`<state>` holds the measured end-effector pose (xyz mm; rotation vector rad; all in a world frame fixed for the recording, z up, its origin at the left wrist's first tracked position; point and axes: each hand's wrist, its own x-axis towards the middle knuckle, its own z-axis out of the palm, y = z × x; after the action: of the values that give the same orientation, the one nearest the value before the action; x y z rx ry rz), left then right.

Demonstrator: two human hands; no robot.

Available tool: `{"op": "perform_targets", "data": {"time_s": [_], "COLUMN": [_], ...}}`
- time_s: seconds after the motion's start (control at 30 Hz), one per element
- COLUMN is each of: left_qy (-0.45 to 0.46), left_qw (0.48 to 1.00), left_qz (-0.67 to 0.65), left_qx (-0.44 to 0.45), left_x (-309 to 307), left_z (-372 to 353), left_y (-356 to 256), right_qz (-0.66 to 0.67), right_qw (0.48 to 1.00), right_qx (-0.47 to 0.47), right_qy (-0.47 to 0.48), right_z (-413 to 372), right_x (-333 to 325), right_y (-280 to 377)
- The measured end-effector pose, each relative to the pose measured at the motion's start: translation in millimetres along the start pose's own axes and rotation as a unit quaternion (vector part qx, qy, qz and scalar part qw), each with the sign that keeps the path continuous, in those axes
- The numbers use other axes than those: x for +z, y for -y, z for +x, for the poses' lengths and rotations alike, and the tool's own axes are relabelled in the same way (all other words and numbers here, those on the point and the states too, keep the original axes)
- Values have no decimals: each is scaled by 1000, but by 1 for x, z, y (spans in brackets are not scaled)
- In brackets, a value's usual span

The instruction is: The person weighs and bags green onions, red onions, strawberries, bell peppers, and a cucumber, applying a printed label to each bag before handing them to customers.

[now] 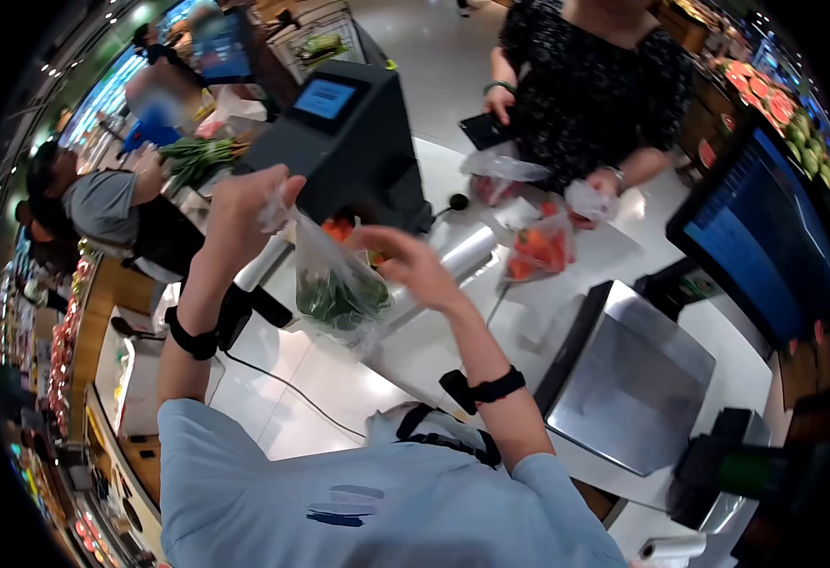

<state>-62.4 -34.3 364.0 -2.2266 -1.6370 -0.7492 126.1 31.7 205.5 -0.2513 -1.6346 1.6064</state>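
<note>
A clear plastic bag (339, 295) with dark green vegetables inside hangs over the edge of the white counter. My left hand (245, 206) is closed around the gathered top of this bag, raised at the left. To the right of the bag is my right hand (407, 265), its fingers apart and pointing toward the bag's upper side, nothing visible in them. Behind the bag, orange-red produce (341, 229) shows in part. Across the counter a person grips a knotted bag of red-orange produce (540, 248) and also holds a phone (487, 131).
A dark machine with a lit screen (324, 98) stands beyond my hands. To my right are a metal scale plate (635, 379) and a large monitor (765, 237). Another bag (502, 172) lies by the customer. At left, a co-worker (103, 204) stands near green stalks (197, 161).
</note>
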Motion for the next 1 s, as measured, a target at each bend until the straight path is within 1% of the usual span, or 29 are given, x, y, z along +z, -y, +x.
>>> {"op": "perform_targets", "data": {"time_s": [0.03,0.07,0.1,0.13,0.17,0.2,0.23,0.3,0.33,0.37,0.43,0.47,0.5,0.53,0.57,0.6,0.67,0.7,0.77,0.8,0.83,0.87,0.9,0.97,1.0], "left_qy": [84,80,76,99,108,122,136,161,179,183,177,176,174,173,173,178,178,178,175,169,163,180,180,214,221], "left_qw": [973,953,927,905,870,855,838,842,839,853,826,826,800,770,769,765,759,761,765,777,789,787,787,803,817], "left_qz": [-168,-248,-324,-371,-428,-457,-484,-484,-485,-469,-517,-517,-550,-582,-582,-590,-601,-602,-600,-583,-566,-561,-561,-539,-508], "left_qx": [-133,-152,-171,-184,-217,-215,-214,-177,-167,-136,-138,-136,-165,-195,-198,-186,-177,-167,-155,-166,-177,-184,-184,-137,-162], "left_x": [-1,10,20,31,44,58,72,103,115,131,151,160,169,179,191,205,228,232,237,230,225,238,237,230,214], "left_z": [11,21,32,39,47,53,59,69,74,77,86,92,98,103,108,114,119,121,123,121,120,119,117,109,107], "left_y": [-15,-28,-39,-42,-50,-55,-60,-64,-67,-66,-70,-71,-73,-75,-77,-79,-83,-87,-89,-94,-95,-89,-87,-88,-97], "right_qz": [46,-66,-65,-12,-164,-328,-332,-318,-329,-330,-405,-382,-382,-332,-281,-282,-217,-219,-327,-327,-315,-303,-303,-417,-427], "right_qw": [996,975,920,872,827,749,744,796,824,823,778,803,803,816,827,828,847,848,828,829,827,824,823,764,741], "right_qx": [-10,-3,44,86,7,107,107,102,110,109,130,74,73,58,45,48,173,175,116,112,142,174,174,29,42], "right_qy": [-72,-211,-385,-482,-538,-566,-570,-505,-448,-449,-462,-452,-451,-469,-484,-483,-453,-450,-440,-439,-443,-446,-447,-491,-517], "right_z": [-18,-41,-65,-87,-107,-123,-126,-122,-114,-112,-111,-115,-115,-116,-119,-119,-113,-115,-114,-111,-111,-111,-106,-96,-99], "right_x": [-31,-63,-91,-113,-139,-166,-177,-192,-192,-190,-188,-188,-190,-192,-191,-187,-179,-182,-191,-192,-192,-192,-188,-179,-177], "right_y": [5,2,-6,-1,-19,-32,-49,-71,-67,-73,-90,-90,-92,-98,-103,-95,-67,-72,-80,-76,-73,-70,-60,-38,-40]}}
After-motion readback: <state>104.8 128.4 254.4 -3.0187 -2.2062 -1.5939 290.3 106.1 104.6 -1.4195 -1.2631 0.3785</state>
